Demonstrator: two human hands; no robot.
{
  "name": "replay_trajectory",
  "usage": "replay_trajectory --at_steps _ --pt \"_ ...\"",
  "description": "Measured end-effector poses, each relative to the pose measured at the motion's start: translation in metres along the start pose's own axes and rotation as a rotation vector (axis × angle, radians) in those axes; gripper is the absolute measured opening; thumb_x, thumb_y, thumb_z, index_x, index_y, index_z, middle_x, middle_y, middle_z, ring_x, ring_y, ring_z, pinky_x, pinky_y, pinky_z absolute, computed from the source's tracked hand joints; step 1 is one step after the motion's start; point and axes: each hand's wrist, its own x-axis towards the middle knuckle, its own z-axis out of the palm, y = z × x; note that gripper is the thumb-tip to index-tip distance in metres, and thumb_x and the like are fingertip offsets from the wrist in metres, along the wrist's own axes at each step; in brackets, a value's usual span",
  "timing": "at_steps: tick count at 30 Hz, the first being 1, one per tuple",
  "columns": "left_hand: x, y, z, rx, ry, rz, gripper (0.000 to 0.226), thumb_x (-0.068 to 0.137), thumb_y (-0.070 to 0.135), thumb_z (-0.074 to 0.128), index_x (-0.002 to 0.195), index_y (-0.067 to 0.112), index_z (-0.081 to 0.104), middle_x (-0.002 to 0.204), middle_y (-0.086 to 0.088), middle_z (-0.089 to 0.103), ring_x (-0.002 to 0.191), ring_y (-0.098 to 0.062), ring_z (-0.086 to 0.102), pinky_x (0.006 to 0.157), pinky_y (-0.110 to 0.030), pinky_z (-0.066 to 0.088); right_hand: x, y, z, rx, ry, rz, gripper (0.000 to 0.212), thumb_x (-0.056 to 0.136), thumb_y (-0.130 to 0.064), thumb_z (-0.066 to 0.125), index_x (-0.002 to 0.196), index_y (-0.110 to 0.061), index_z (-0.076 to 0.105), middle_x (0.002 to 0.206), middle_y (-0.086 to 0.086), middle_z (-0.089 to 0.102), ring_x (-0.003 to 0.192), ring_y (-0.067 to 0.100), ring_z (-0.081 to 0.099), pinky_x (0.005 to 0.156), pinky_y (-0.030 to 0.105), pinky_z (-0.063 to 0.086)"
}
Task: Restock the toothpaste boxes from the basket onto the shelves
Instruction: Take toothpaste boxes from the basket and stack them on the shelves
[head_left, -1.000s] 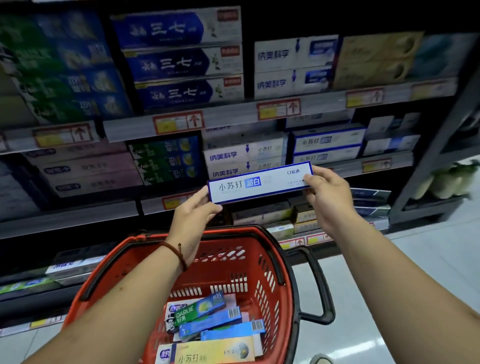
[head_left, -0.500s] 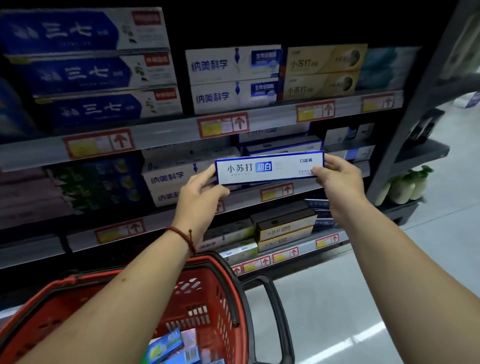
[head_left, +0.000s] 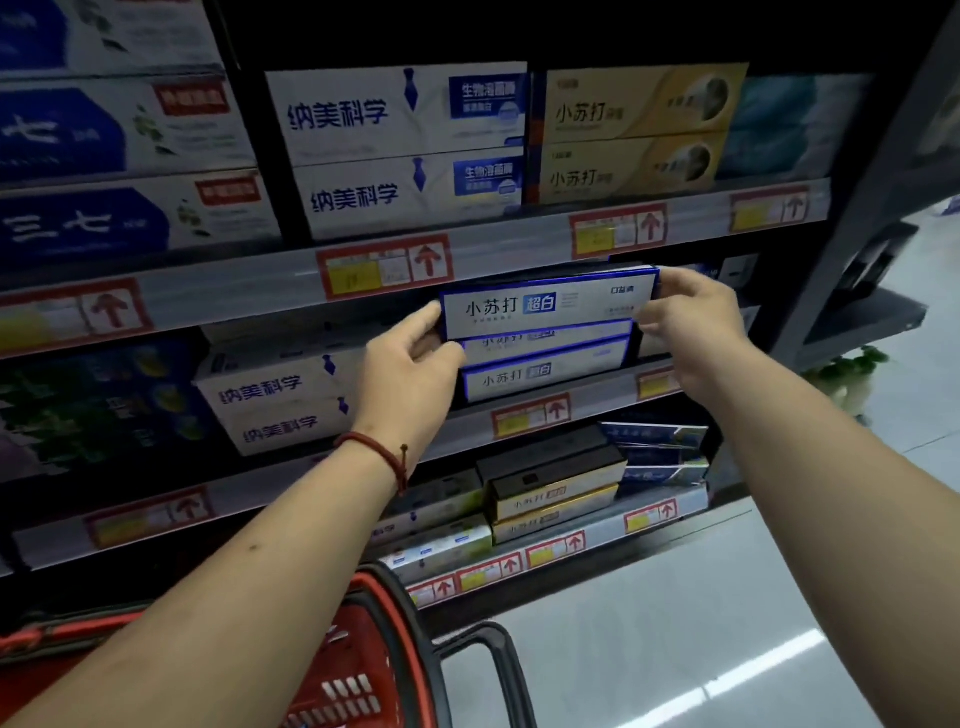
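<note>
A white toothpaste box with a blue border (head_left: 545, 306) is held level between both hands at the second shelf (head_left: 597, 402). My left hand (head_left: 410, 374) grips its left end and my right hand (head_left: 691, 325) grips its right end. The box sits just above two matching white-and-blue boxes (head_left: 545, 371) stacked on that shelf, under the upper shelf's price rail. The red basket (head_left: 363, 670) is at the bottom, below my left forearm; its contents are out of sight.
Rows of other toothpaste boxes fill the shelves: white ones (head_left: 405, 150) and yellow ones (head_left: 628, 135) above, white ones (head_left: 275, 400) to the left, black-and-gold ones (head_left: 556, 493) below. The shelf unit's dark upright (head_left: 841, 249) stands at right, grey aisle floor (head_left: 701, 623) beyond.
Both hands carried the box up and forward from over the basket into the second shelf, onto the matching stack. The view moved closer and rightward; the basket dropped to the frame's bottom.
</note>
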Motion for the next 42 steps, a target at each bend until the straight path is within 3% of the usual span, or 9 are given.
replay_trajectory --at_steps 4,9,12,15,18,26,33,37,42 --pt "0.009 -0.004 0.011 -0.017 -0.005 -0.014 0.055 0.092 -0.001 0.061 0.144 0.013 0.052 0.127 0.007 0.063 0.108 0.002 0.061 0.088 -0.013 0.047 0.018 -0.001 0.003 -0.057 -0.019 0.003 0.053 0.081 0.008 0.06 0.129 -0.014 0.065 0.119 0.004 0.071 0.11 0.023 0.065 0.085 0.031 0.052" --pt "0.015 -0.013 0.023 0.028 -0.06 0.005 0.042 0.092 -0.003 0.06 0.104 0.037 0.059 0.098 0.026 0.063 0.083 0.024 0.059 0.078 -0.008 0.048 0.032 -0.003 0.004 -0.049 -0.017 -0.025 0.037 0.081 0.011 0.059 0.108 -0.013 0.066 0.098 0.0 0.07 0.094 0.024 0.061 0.078 0.032 0.049" --pt "0.018 -0.017 0.029 0.055 -0.103 0.008 0.036 0.092 0.003 0.061 0.115 0.03 0.063 0.106 0.017 0.07 0.098 0.005 0.066 0.087 -0.023 0.055 0.037 0.005 0.009 -0.085 -0.019 -0.018 0.032 0.082 0.007 0.063 0.107 -0.013 0.062 0.104 0.003 0.068 0.099 0.027 0.06 0.086 0.038 0.05" --pt "0.018 -0.018 0.034 0.113 -0.09 0.013 0.032 0.094 0.01 0.06 0.115 0.033 0.059 0.1 0.021 0.067 0.092 0.005 0.064 0.079 -0.019 0.054 0.034 0.017 0.014 -0.075 0.019 0.027 0.035 0.083 0.006 0.062 0.11 -0.016 0.063 0.108 0.001 0.068 0.105 0.028 0.062 0.097 0.041 0.052" --pt "0.016 -0.018 0.038 0.148 -0.03 -0.041 0.023 0.095 0.015 0.059 0.103 0.037 0.059 0.093 0.021 0.065 0.083 0.006 0.06 0.066 -0.014 0.05 0.028 0.024 0.018 -0.05 0.025 0.05 0.038 0.085 0.007 0.061 0.116 -0.015 0.065 0.108 0.0 0.068 0.107 0.027 0.062 0.094 0.037 0.051" --pt "0.022 -0.021 0.041 0.098 0.056 -0.124 0.03 0.095 0.013 0.058 0.124 0.021 0.066 0.091 0.015 0.067 0.077 -0.003 0.062 0.061 -0.018 0.046 0.019 0.022 0.02 -0.034 0.001 0.076 0.051 0.087 0.01 0.059 0.135 -0.008 0.058 0.117 0.002 0.06 0.109 0.025 0.053 0.093 0.029 0.04" --pt "0.015 -0.031 0.041 0.097 0.02 -0.067 0.032 0.095 0.009 0.056 0.123 0.023 0.064 0.113 0.007 0.07 0.099 -0.01 0.066 0.075 -0.018 0.051 0.014 0.023 0.02 -0.054 -0.013 0.058 0.05 0.085 0.01 0.059 0.132 -0.007 0.059 0.119 0.005 0.063 0.109 0.026 0.056 0.088 0.03 0.043" --pt "0.015 -0.035 0.036 0.115 0.014 -0.057 0.031 0.095 0.009 0.054 0.12 0.026 0.062 0.111 0.01 0.066 0.093 -0.001 0.061 0.081 -0.02 0.051 0.012 0.021 0.019 -0.09 -0.034 0.06 0.051 0.087 0.006 0.06 0.135 -0.01 0.058 0.121 0.003 0.063 0.11 0.025 0.055 0.088 0.031 0.042" --pt "0.006 -0.036 0.014 0.207 -0.035 0.013 0.041 0.094 0.006 0.057 0.133 0.019 0.059 0.125 0.009 0.063 0.116 -0.007 0.058 0.103 -0.025 0.046 -0.006 0.021 0.018 -0.222 0.103 0.077 0.042 0.092 -0.003 0.062 0.134 0.0 0.054 0.129 0.018 0.061 0.118 0.036 0.057 0.1 0.047 0.048"
